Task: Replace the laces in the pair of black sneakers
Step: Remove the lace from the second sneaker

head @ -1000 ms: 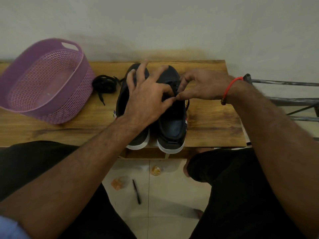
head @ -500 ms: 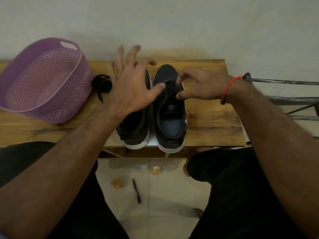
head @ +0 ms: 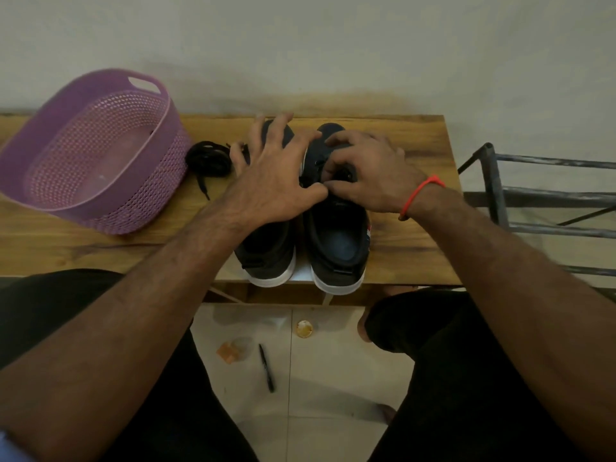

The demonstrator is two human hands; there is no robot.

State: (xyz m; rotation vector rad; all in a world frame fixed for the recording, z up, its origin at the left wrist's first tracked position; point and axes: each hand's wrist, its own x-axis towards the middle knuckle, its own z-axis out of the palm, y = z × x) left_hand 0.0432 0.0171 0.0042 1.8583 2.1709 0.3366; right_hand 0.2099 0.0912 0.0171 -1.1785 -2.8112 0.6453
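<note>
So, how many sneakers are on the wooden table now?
2. The left sneaker lies under the left hand. The right sneaker stands beside it, and the right hand works at its laces. None seems hidden.

Your view is dim and soft, with muted colours and no glare. Light falls evenly from above, leaving faint shadows on the floor (head: 310, 388) beneath the surface (head: 416, 235). The black sneakers (head: 336, 241) lose detail in darkness. Wide-angle distortion bows the surface's far edge, and your forearms loom large near the corners.
</note>
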